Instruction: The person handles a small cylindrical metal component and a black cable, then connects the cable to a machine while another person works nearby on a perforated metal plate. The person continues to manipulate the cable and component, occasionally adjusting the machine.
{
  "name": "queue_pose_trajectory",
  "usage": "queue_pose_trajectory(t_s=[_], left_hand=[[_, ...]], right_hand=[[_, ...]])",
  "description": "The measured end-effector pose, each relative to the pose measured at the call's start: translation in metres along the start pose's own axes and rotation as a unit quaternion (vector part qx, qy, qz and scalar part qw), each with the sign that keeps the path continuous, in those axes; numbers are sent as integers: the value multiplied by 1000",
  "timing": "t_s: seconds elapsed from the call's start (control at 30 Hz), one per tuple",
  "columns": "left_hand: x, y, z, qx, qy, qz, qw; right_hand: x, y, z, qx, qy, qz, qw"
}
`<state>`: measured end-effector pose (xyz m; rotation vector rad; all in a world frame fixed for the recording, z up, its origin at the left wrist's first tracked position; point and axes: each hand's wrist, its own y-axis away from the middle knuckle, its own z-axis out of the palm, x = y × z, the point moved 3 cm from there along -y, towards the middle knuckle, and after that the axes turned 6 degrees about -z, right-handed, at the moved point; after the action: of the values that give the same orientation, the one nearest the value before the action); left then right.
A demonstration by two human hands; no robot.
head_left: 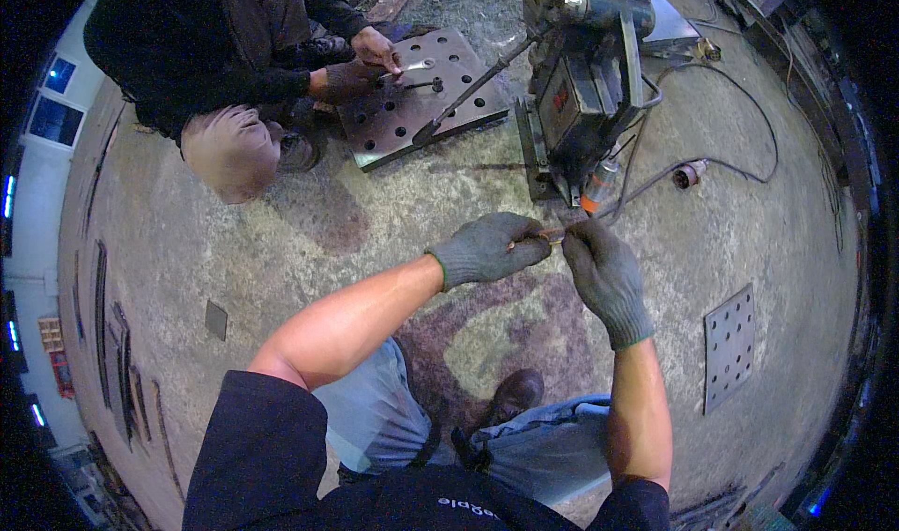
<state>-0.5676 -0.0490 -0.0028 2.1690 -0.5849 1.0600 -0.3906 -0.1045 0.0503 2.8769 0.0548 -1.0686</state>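
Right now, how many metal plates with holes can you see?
2: a thick plate at upper left, near a co-worker's hands, and a thinner plate to the right of your right hand. Others may be hidden.

The light is dim and cool; small lamps [11,197] glare bluish-white along the left rim, while a soft sheen lies on the left forearm [361,317]. Fisheye curvature bends the pale wall [39,227], and the corners fall to black; grain speckles the dark shirt [257,437]; the slim piece [556,236] lacks crisp detail.
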Motion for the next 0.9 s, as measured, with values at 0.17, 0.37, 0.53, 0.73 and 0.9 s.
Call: queue_pose_trajectory(t_s=[0.17, 0.37, 0.53, 0.73, 0.9], left_hand=[[0, 0, 0, -11, 1, -7, 1000], [2, 2, -1, -9, 7, 9, 1000], [5, 3, -3, -13, 4, 7, 1000], [1, 3, -1, -12, 14, 0, 1000], [4, 2, -1, -16, 6, -7, 1000]], right_hand=[[1, 1, 1, -1, 10, 11, 1000], [-1, 1, 1, -8, 20, 15, 1000], [0, 1, 1, -6, 11, 10, 1000], [-5, 0, 0, -19, 18, 23, 999], [-6, 0, -1, -17, 19, 23, 999]])
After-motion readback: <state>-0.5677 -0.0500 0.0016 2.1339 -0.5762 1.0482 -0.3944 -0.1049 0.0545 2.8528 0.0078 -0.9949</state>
